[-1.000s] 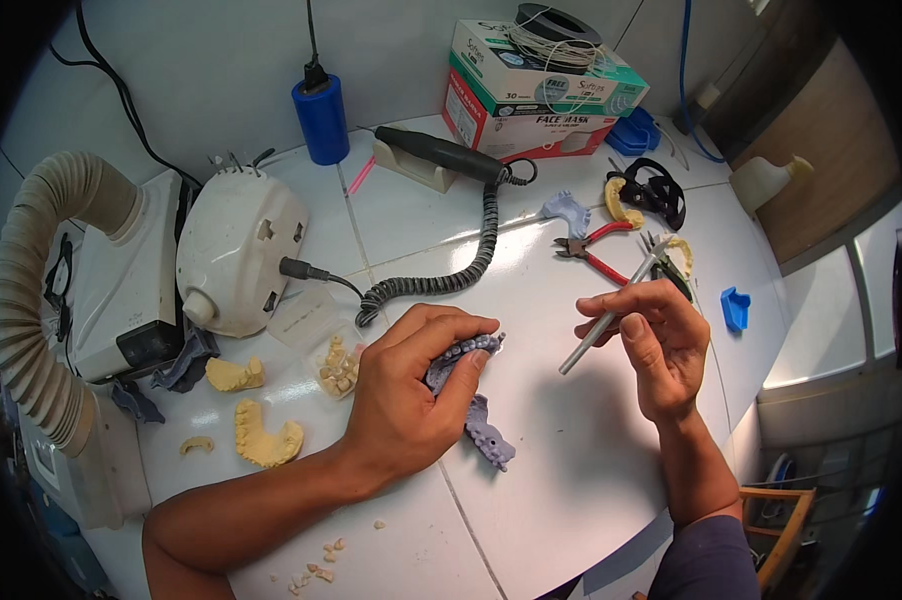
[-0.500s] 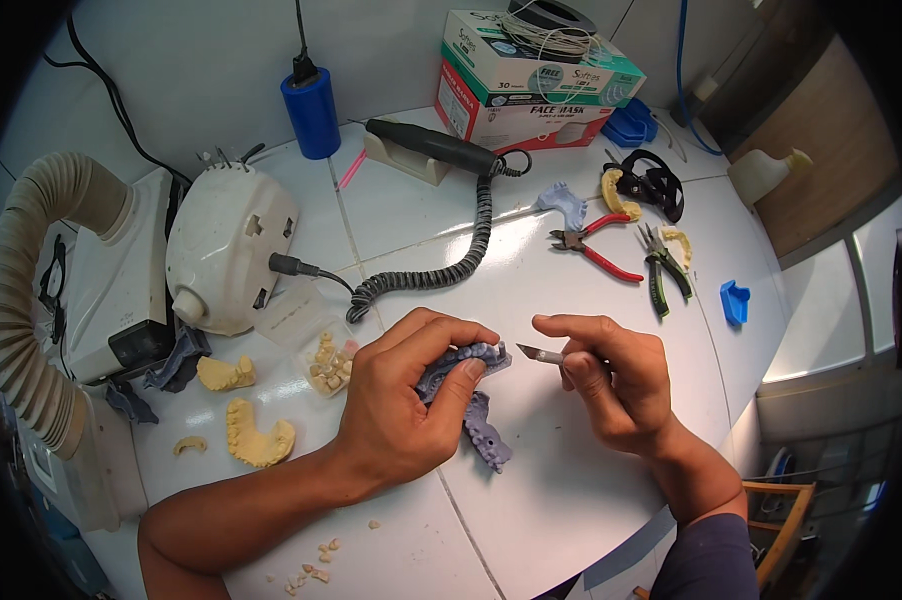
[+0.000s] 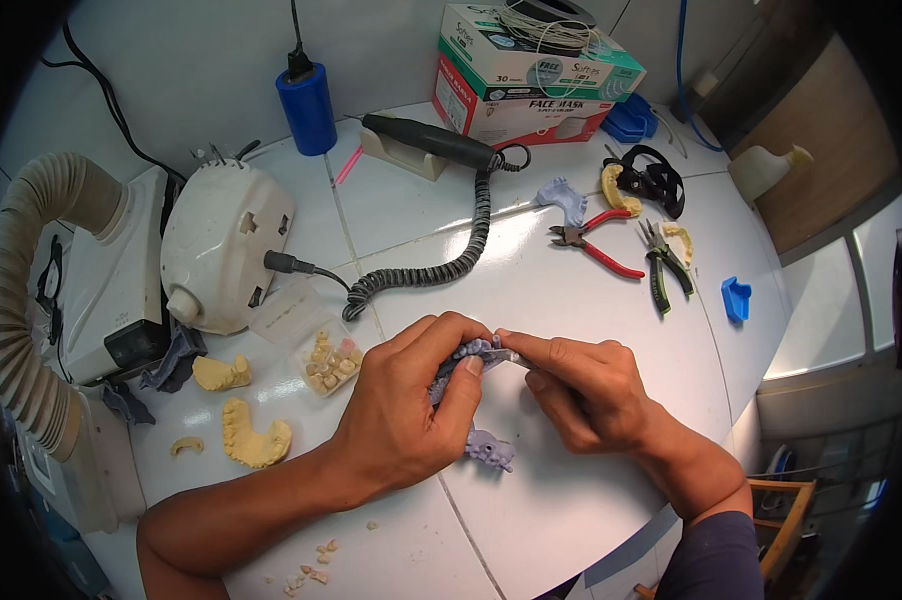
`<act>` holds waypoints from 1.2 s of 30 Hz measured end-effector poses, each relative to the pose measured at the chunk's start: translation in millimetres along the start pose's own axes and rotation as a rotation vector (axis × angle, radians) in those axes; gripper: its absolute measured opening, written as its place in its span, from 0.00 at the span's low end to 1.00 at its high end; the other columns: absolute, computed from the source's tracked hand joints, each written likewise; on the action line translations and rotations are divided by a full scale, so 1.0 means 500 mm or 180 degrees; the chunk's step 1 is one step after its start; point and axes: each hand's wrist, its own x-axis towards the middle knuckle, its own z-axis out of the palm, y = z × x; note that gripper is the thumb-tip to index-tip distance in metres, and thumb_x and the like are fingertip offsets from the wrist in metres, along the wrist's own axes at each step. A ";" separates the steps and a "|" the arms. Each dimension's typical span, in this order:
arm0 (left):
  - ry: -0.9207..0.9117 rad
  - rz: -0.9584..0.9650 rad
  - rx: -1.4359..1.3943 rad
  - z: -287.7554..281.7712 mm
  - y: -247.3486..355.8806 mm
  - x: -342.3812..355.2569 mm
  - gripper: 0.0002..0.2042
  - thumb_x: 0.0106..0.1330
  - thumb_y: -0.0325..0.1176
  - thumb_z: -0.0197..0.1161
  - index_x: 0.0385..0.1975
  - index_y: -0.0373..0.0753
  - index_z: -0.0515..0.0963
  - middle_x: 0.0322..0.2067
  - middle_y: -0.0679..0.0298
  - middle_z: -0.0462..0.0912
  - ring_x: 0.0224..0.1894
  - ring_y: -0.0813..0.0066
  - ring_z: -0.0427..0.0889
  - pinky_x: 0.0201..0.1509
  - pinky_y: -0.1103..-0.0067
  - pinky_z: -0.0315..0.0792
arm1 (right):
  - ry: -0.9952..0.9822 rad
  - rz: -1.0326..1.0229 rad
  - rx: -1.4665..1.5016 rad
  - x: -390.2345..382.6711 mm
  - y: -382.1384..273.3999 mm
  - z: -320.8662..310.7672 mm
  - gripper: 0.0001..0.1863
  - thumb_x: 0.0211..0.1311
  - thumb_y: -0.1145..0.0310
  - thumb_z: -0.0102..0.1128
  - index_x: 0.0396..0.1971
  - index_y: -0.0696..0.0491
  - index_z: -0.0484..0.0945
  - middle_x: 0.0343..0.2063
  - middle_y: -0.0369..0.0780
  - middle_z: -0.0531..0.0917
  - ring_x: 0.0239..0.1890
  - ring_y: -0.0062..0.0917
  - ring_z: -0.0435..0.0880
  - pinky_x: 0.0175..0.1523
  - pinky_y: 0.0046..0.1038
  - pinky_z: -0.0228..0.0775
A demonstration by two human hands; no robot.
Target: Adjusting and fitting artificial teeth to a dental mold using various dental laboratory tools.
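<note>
My left hand (image 3: 396,400) is closed round a purple dental model (image 3: 471,349), its thumb pressed on the near side and its fingers over the top. A lower purple part (image 3: 491,450) of the model hangs below my palm; whether the two parts are joined is hidden. In my right hand (image 3: 596,392) is a craft knife (image 3: 503,356), gripped with the index finger stretched along it. The blade lies against the model's right end, beside my left fingertips. Fingers hide most of the knife's handle.
Yellow dental casts (image 3: 253,435) and a clear box of loose teeth (image 3: 329,368) lie left. A white control unit (image 3: 226,250) connects to a coiled cord (image 3: 476,230). Red-handled cutters (image 3: 611,255), green-black pliers (image 3: 663,275) and a blue tray (image 3: 736,300) lie right.
My right hand has moved left, bringing the knife from a gap away onto the model. The hanging lower part has swung, now lying flatter and a little higher.
</note>
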 end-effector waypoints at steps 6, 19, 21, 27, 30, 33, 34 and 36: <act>-0.0004 0.0003 0.0025 0.004 -0.004 -0.003 0.10 0.73 0.25 0.59 0.49 0.29 0.82 0.33 0.56 0.84 0.31 0.74 0.81 0.36 0.77 0.73 | -0.0194 0.0050 -0.0050 -0.003 0.002 -0.003 0.35 0.55 0.85 0.65 0.67 0.60 0.77 0.27 0.41 0.86 0.20 0.29 0.84 0.25 0.30 0.75; 0.0005 0.0144 0.0067 0.009 -0.005 -0.001 0.10 0.72 0.29 0.69 0.48 0.30 0.82 0.36 0.55 0.86 0.32 0.72 0.83 0.36 0.77 0.75 | -0.0219 0.0118 -0.0062 -0.004 -0.003 -0.005 0.34 0.56 0.85 0.64 0.68 0.59 0.77 0.24 0.40 0.84 0.19 0.29 0.83 0.25 0.30 0.74; 0.0032 0.0205 0.0104 0.010 -0.008 -0.001 0.09 0.73 0.27 0.68 0.48 0.30 0.82 0.36 0.55 0.86 0.32 0.72 0.83 0.36 0.77 0.75 | -0.0209 0.0115 -0.0075 -0.005 -0.003 -0.003 0.34 0.56 0.86 0.64 0.67 0.59 0.77 0.24 0.40 0.84 0.19 0.29 0.83 0.25 0.30 0.74; -0.0046 0.0139 0.0176 0.007 -0.008 -0.001 0.09 0.73 0.27 0.68 0.48 0.30 0.83 0.35 0.57 0.85 0.31 0.73 0.82 0.35 0.78 0.74 | -0.0142 0.0141 -0.0070 -0.008 -0.008 0.002 0.34 0.56 0.87 0.62 0.67 0.60 0.77 0.24 0.40 0.83 0.19 0.29 0.82 0.25 0.31 0.74; -0.0080 0.0121 0.0230 0.004 -0.005 -0.001 0.09 0.73 0.26 0.68 0.48 0.30 0.83 0.34 0.58 0.85 0.30 0.74 0.81 0.34 0.78 0.73 | -0.0112 0.0139 -0.0048 -0.008 -0.011 0.002 0.35 0.56 0.87 0.62 0.68 0.60 0.77 0.24 0.40 0.83 0.19 0.29 0.82 0.25 0.31 0.74; -0.0051 0.0090 0.0199 0.006 -0.007 -0.001 0.08 0.73 0.27 0.68 0.47 0.30 0.83 0.34 0.58 0.85 0.29 0.74 0.80 0.34 0.78 0.72 | -0.0126 0.0161 -0.0064 -0.009 -0.014 0.002 0.35 0.56 0.87 0.62 0.68 0.60 0.76 0.23 0.40 0.82 0.19 0.29 0.81 0.25 0.31 0.75; -0.0051 0.0096 0.0197 0.006 -0.007 -0.001 0.08 0.73 0.27 0.68 0.47 0.30 0.83 0.34 0.58 0.85 0.29 0.74 0.80 0.34 0.78 0.72 | -0.0121 0.0163 -0.0078 -0.009 -0.014 0.002 0.36 0.56 0.87 0.62 0.69 0.60 0.76 0.23 0.40 0.82 0.19 0.29 0.81 0.25 0.31 0.75; -0.0040 0.0109 0.0207 0.006 -0.006 -0.001 0.08 0.72 0.27 0.68 0.47 0.30 0.83 0.33 0.58 0.84 0.29 0.74 0.79 0.34 0.78 0.72 | -0.0083 0.0144 -0.0056 -0.010 -0.013 0.005 0.36 0.55 0.87 0.62 0.69 0.59 0.76 0.23 0.40 0.82 0.19 0.29 0.81 0.25 0.32 0.75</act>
